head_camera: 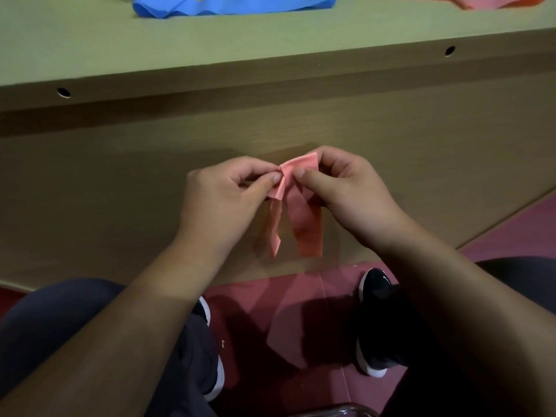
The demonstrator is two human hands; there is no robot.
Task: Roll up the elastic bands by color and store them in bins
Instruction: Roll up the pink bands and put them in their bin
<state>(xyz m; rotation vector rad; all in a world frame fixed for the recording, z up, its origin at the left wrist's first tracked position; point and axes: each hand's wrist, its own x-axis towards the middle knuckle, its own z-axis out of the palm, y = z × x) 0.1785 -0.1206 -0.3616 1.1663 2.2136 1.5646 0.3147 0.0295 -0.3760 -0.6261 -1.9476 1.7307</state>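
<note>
A pink elastic band [304,221] hangs in front of the table's wooden front panel, held up between both hands. My left hand [222,194] pinches its upper left part between thumb and fingers. My right hand [346,188] pinches the upper right part, where a short flap sticks up. Two strips of the band hang down below the hands. A blue band [228,6] lies spread on the table top at the far edge of view. Another pink band [481,1] lies at the top right. No bins are in view.
The table [270,49] has a light top and a wooden front panel with two round holes [63,92]. Below are my knees, black shoes [376,323] and a red floor. A chair rim shows at the bottom edge.
</note>
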